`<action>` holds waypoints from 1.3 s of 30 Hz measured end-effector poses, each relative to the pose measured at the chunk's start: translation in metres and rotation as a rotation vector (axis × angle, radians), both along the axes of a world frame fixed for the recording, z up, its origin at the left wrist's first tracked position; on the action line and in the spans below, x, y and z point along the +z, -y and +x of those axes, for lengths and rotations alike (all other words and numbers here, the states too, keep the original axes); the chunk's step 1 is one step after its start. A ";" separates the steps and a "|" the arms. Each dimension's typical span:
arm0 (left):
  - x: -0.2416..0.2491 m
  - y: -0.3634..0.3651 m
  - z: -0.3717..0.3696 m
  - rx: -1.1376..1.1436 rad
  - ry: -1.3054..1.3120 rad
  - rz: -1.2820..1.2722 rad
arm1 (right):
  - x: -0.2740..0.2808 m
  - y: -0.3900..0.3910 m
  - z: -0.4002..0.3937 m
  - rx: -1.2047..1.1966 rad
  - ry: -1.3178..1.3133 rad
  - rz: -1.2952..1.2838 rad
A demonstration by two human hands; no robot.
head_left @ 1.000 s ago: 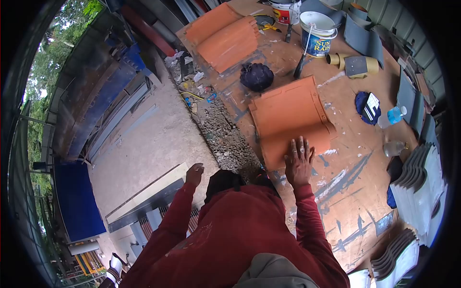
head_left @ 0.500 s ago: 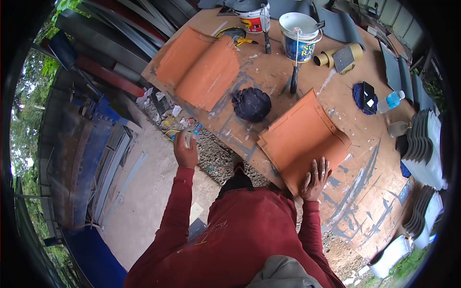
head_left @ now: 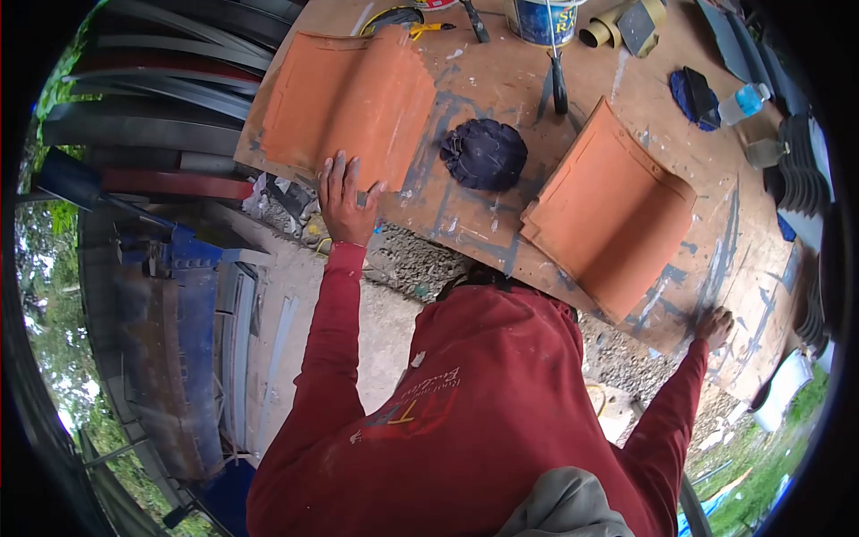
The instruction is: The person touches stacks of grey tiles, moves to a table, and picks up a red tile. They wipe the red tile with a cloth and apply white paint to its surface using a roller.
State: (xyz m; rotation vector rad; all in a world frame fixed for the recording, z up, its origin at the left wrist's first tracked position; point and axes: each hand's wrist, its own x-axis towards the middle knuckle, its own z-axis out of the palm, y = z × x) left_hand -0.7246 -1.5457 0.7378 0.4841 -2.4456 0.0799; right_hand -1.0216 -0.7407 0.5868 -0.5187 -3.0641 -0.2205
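My left hand (head_left: pixel 351 199), fingers stretched out and slightly spread, rests on the near edge of an orange curved roof tile (head_left: pixel 344 107) at the left of the table. A second orange roof tile (head_left: pixel 613 210) lies right of centre, its near edge at the table's front. Between the two tiles sits a dark, bunched cloth pad (head_left: pixel 484 154). Away to the right, my right hand (head_left: pixel 714 328) leans on the table near its front edge, fingers curled in. Nothing shows in it, and it is apart from the right tile.
The paint-smeared wooden table (head_left: pixel 689 268) also bears a blue paint bucket (head_left: pixel 541 22), a black-handled tool (head_left: pixel 558 85), sandpaper rolls (head_left: pixel 617 29), a dark cloth (head_left: pixel 693 97) and a bottle (head_left: pixel 744 103). Stacked grey tiles (head_left: pixel 796 183) stand at right. Metal lengths (head_left: pixel 161 130) lie beyond the left side.
My left hand has moved up from beside the table onto the left tile. My right hand has left the right tile and moved right to the tabletop. The view has shifted.
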 end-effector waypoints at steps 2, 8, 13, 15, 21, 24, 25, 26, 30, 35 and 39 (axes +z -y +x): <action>0.000 -0.001 -0.002 -0.001 0.032 -0.019 | -0.006 0.005 -0.005 -0.229 -0.238 -0.137; 0.008 -0.005 -0.009 0.028 0.163 -0.108 | -0.016 0.011 -0.009 -0.217 -0.291 -0.049; -0.002 -0.012 -0.018 0.120 0.227 -0.237 | -0.037 -0.019 -0.002 -0.185 -0.350 0.057; -0.002 -0.020 -0.023 0.138 0.260 -0.233 | -0.043 -0.028 0.000 -0.203 -0.308 0.062; -0.012 -0.028 -0.032 0.234 0.270 -0.247 | -0.032 -0.015 0.003 -0.221 -0.322 0.000; -0.019 -0.030 -0.036 0.275 0.277 -0.269 | -0.032 -0.018 0.004 -0.214 -0.342 -0.013; -0.022 -0.030 -0.037 0.286 0.269 -0.291 | -0.034 -0.019 0.005 -0.203 -0.341 -0.012; -0.024 -0.028 -0.038 0.283 0.272 -0.292 | -0.037 -0.019 0.005 -0.205 -0.338 -0.011; -0.031 -0.027 -0.034 0.283 0.292 -0.330 | -0.034 -0.023 0.006 -0.200 -0.333 0.001; -0.034 -0.023 -0.031 0.279 0.288 -0.367 | -0.033 -0.020 0.004 -0.192 -0.341 -0.023; -0.043 -0.027 -0.024 0.299 0.334 -0.390 | -0.029 -0.014 0.003 -0.221 -0.325 -0.017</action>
